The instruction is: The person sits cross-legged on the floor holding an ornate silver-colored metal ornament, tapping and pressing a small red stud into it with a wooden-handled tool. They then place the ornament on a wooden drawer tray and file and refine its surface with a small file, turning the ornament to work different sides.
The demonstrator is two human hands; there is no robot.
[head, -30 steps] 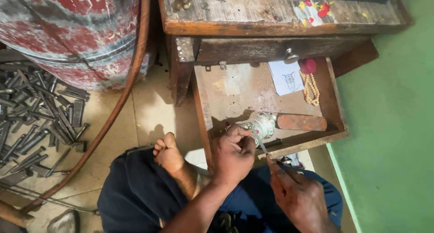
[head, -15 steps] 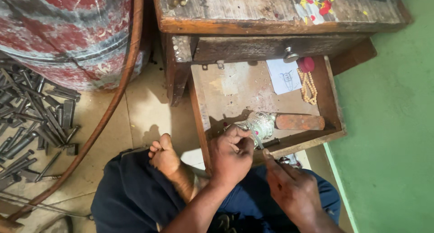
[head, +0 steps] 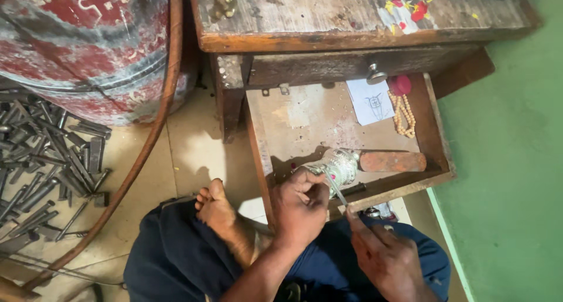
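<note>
A silver embossed cylinder [head: 341, 165] is fitted on a reddish wooden handle [head: 393, 161] that lies across the front of an open wooden drawer [head: 258, 143]. My left hand [head: 299, 211] grips the near end of the cylinder with thumb and fingers. Just below and to the right, my right hand [head: 381, 258] pinches a thin metal tool [head: 337, 190]. The tool's tip rests against the cylinder's side. I sit cross-legged in dark blue cloth, with a bare foot [head: 217, 211] to the left of the drawer.
The drawer also holds a slip of paper [head: 372, 99], a bead string [head: 403, 114] and a red object [head: 402, 84]. A red drum [head: 88, 44], a curved hose [head: 146, 143] and several metal rods [head: 47, 155] are at left. A green surface [head: 510, 161] is at right.
The view has shifted slightly. Both hands stay at the silver cylinder, with the thin tool making small moves against it.
</note>
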